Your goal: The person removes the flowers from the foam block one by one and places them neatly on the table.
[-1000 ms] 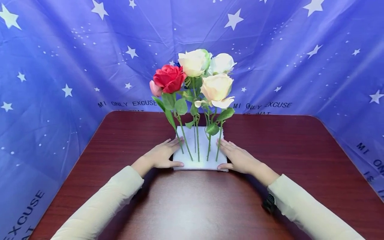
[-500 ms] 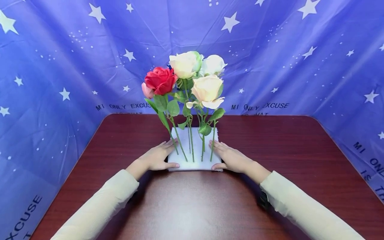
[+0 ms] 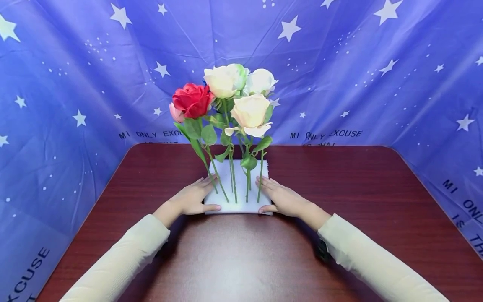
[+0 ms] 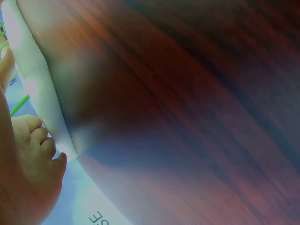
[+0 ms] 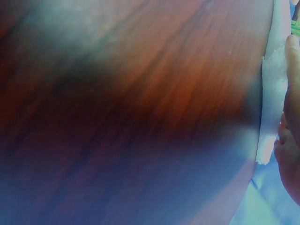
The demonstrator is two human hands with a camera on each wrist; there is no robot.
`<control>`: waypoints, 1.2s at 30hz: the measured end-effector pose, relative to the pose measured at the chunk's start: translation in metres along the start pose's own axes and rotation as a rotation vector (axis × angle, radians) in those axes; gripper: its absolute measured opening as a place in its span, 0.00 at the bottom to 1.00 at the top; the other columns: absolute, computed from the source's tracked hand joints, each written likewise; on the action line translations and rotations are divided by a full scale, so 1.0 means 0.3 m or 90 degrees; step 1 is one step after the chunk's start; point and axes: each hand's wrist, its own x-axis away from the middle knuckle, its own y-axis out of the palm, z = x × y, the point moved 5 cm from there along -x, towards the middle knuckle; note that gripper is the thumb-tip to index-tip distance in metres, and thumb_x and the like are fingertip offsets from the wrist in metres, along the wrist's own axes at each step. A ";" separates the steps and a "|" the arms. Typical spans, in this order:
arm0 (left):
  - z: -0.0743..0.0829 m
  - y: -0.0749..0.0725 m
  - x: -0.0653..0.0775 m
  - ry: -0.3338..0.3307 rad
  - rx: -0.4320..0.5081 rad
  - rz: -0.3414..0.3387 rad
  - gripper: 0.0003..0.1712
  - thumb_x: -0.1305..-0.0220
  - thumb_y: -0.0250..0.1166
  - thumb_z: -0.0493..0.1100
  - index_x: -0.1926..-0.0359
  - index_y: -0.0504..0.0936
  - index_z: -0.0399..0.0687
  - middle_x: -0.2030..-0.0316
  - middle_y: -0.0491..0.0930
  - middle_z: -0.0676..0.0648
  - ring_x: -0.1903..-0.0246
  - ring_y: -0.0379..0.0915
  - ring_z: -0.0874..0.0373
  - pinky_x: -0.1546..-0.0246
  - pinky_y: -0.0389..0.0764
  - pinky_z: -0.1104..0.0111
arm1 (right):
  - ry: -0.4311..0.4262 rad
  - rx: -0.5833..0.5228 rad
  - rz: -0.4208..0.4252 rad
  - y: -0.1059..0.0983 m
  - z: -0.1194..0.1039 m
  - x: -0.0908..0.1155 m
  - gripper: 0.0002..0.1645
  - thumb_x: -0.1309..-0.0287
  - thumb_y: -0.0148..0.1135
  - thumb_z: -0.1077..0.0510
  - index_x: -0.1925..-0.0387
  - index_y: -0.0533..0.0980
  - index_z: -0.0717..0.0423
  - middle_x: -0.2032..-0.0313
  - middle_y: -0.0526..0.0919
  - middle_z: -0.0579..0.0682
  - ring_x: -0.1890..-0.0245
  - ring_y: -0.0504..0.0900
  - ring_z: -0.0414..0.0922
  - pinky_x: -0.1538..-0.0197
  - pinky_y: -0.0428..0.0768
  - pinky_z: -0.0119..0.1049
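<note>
A white foam block [image 3: 241, 207] lies on the table, with several artificial flowers standing in it on green stems. Their heads include a red rose [image 3: 193, 100], a pink bud [image 3: 175, 112], a cream rose [image 3: 220, 82], a white rose [image 3: 261, 81] and a peach rose [image 3: 250, 111]. My left hand [image 3: 194, 197] rests on the block's left edge, fingers straight and thumb spread along the front. Mirroring it, my right hand [image 3: 284, 198] touches the right edge. The wrist views catch the foam's side [image 4: 35, 70] beside each hand.
The dark red wooden table [image 3: 339, 180] has rounded far corners. A blue curtain [image 3: 320, 54] with white stars and black lettering hangs behind it and along both sides. A black wrist strap [image 3: 323, 250] shows under the right sleeve.
The foam block with its flowers has slid left across the table, both hands moving along with it. The head view has also shifted slightly. Both hands keep their flat hold at the edges.
</note>
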 end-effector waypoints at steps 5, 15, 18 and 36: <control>-0.012 0.001 0.006 -0.008 -0.002 -0.005 0.53 0.39 0.57 0.67 0.27 0.52 0.37 0.25 0.50 0.37 0.26 0.49 0.45 0.25 0.54 0.53 | -0.004 -0.005 -0.008 0.007 -0.009 -0.021 0.52 0.45 0.62 0.40 0.33 0.59 0.73 0.31 0.61 0.68 0.28 0.59 0.61 0.27 0.60 0.54; -0.058 0.008 0.027 -0.014 -0.001 0.014 0.53 0.40 0.59 0.66 0.27 0.53 0.38 0.25 0.50 0.41 0.25 0.48 0.46 0.25 0.54 0.53 | -0.011 -0.023 -0.029 0.028 -0.031 -0.082 0.53 0.44 0.60 0.38 0.32 0.57 0.72 0.30 0.58 0.67 0.27 0.55 0.60 0.25 0.57 0.52; -0.071 0.003 0.037 -0.017 -0.001 0.022 0.53 0.41 0.60 0.66 0.27 0.54 0.38 0.25 0.51 0.41 0.26 0.50 0.45 0.26 0.55 0.53 | -0.010 -0.024 -0.035 0.033 -0.037 -0.098 0.53 0.44 0.60 0.37 0.31 0.57 0.71 0.29 0.58 0.67 0.26 0.55 0.59 0.25 0.57 0.51; -0.182 -0.005 0.094 -0.049 -0.002 0.026 0.54 0.42 0.59 0.68 0.25 0.52 0.43 0.24 0.50 0.44 0.27 0.52 0.43 0.28 0.60 0.52 | -0.022 -0.023 -0.060 0.047 -0.090 -0.197 0.54 0.43 0.59 0.37 0.30 0.54 0.71 0.28 0.55 0.67 0.25 0.52 0.59 0.24 0.54 0.50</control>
